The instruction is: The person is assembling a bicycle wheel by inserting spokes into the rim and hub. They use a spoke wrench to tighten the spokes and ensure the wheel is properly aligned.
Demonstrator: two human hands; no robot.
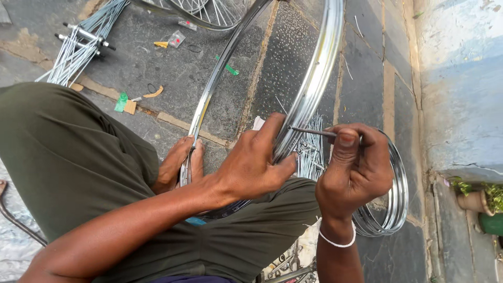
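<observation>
**Spoke meets rim**

My left hand (251, 162) clamps the chrome bicycle rim (314, 78) at centre frame, steadying it against my knee. My right hand (353, 170) pinches a thin spoke (314, 131), its tip aimed at the rim's inner wall. Loose spokes (312, 149) lie just beneath.

Outdoor stone paving beside a painted wall

Dark grey paving slabs (157, 63) with pale joints fill the frame in soft daylight; a blue and white weathered wall (461, 89) runs down the right edge, with small potted plants (479, 202) at lower right.
</observation>
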